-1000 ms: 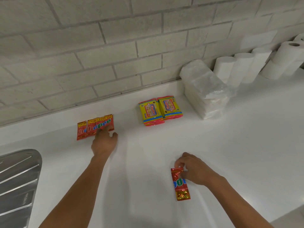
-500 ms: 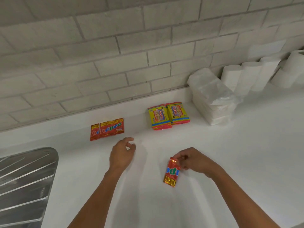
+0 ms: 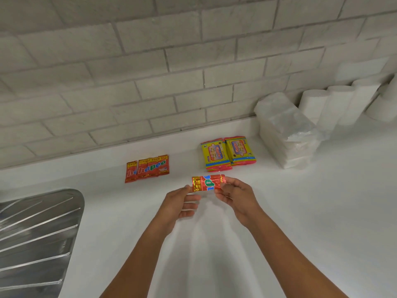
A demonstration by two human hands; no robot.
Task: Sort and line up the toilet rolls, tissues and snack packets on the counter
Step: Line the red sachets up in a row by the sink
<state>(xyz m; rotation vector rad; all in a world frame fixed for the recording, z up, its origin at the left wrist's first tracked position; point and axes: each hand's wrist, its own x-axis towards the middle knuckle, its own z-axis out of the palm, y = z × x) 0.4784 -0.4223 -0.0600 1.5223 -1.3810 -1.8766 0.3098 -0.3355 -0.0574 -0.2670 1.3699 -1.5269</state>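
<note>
— How far along is the sorting?

— Most of it looks done. Beyond the left hand (image 3: 179, 203), a row of red packets (image 3: 148, 168) lies overlapped near the wall. Beyond the right hand (image 3: 237, 200), two yellow packets (image 3: 227, 152) sit side by side, then the wrapped tissues (image 3: 285, 134), and further right the toilet rolls (image 3: 335, 104) stand along the wall.

— And what's left?

— One loose red packet (image 3: 208, 183), held sideways above the counter (image 3: 300, 211) between both hands. The right hand's fingers pinch its right end; the left thumb and fingertips hold the gold end.

— Where should it go?

— My guess — onto the red row, up and to the left. The far-right rolls run out of view, so I can't judge them.
</note>
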